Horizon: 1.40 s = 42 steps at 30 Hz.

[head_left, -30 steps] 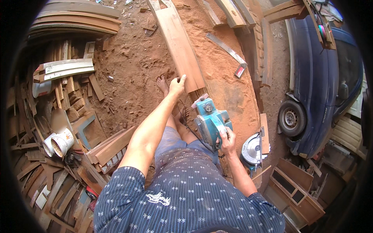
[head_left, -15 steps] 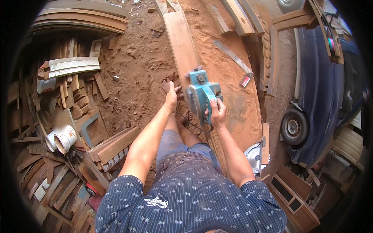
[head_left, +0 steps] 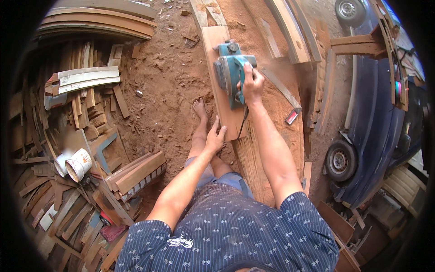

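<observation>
My right hand (head_left: 252, 85) is wrapped round the handle of a teal electric planer (head_left: 232, 61). The planer rests on the upper face of a reddish-brown board (head_left: 234, 122), toward its far part, and its black cord hangs down past my right wrist. Close to the board's near left edge is my left hand (head_left: 215, 137), fingers stretched out and holding nothing; whether the fingertips touch the edge I cannot tell. Under the board's near end lies a rough, worn timber (head_left: 253, 156).
To the right, a metal square (head_left: 283, 93) lies on a sawdust-covered surface. Long planks (head_left: 290, 31) lie beyond it. A dark blue vehicle (head_left: 376, 127) stands at the far right. Wood offcuts (head_left: 86, 113) and white buckets (head_left: 78, 164) crowd the left. My bare foot (head_left: 200, 108) is on the dirt.
The planer has moved forward along the board in my right hand. My left hand has come back from beside the planer to near the board's near end. The view has shifted slightly.
</observation>
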Motion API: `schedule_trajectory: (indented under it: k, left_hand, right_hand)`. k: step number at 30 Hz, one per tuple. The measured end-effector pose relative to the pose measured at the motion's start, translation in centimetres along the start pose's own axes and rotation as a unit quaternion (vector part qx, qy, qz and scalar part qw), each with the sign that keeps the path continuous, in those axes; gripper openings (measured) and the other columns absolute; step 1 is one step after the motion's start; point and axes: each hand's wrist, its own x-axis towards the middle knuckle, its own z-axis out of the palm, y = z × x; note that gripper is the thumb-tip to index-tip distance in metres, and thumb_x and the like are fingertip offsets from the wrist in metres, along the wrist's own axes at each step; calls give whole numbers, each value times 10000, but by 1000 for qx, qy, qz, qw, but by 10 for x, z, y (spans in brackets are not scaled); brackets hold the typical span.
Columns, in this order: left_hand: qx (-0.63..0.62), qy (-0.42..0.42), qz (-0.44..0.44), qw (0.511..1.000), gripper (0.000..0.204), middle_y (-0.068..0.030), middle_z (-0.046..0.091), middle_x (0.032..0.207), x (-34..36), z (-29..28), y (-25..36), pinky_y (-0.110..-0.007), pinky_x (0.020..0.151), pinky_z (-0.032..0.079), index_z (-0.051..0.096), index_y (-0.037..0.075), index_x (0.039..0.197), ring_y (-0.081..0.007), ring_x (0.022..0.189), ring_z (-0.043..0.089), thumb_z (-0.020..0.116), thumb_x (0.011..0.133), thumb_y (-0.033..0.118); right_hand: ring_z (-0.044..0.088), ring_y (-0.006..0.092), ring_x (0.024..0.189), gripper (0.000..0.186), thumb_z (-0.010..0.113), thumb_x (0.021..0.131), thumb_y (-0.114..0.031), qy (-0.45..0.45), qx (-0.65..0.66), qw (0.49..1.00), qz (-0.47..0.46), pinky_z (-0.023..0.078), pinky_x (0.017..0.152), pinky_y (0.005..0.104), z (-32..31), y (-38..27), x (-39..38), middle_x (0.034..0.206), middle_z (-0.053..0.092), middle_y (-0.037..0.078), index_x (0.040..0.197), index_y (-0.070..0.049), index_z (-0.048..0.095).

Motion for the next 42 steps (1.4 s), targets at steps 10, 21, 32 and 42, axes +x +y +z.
schedule_trajectory:
  k: [10, 21, 32, 42]
  left_hand:
    - [-26, -16, -31, 999, 717, -256, 419, 1558, 0, 3, 0, -342, 1141, 380, 232, -35, 1581, -285, 1401, 479, 563, 1032, 287]
    - [-11, -30, -32, 999, 695, -246, 395, 1575, 7, -1, 1, -343, 1177, 331, 219, -46, 1581, -293, 1457, 399, 532, 1049, 272]
    - [-216, -54, -204, 953, 918, -213, 372, 1585, 11, -8, 13, -508, 1179, 314, 230, 138, 1627, -385, 1408, 420, 110, 978, 777]
    - [-246, -64, -194, 948, 939, -218, 304, 1617, 16, -8, 8, -503, 1179, 300, 175, 131, 1636, -400, 1422, 381, 97, 969, 788]
  right_hand:
    - [647, 142, 503, 591, 607, 940, -607, -32, -72, 997, -7, 495, 447, 300, 86, -32, 184, 590, 644, 74, 811, -35, 680]
    - [623, 121, 507, 504, 701, 902, -525, -52, -37, 995, 82, 484, 465, 278, 24, -21, 57, 685, 651, 46, 847, -25, 673]
    - [624, 94, 567, 430, 675, 946, -478, -66, 29, 987, 144, 482, 485, 250, -106, 27, -142, 783, 658, 32, 972, -49, 670]
    - [621, 91, 576, 381, 675, 965, -420, -64, 53, 982, 172, 473, 508, 236, -149, 40, -216, 751, 670, 42, 991, -40, 681]
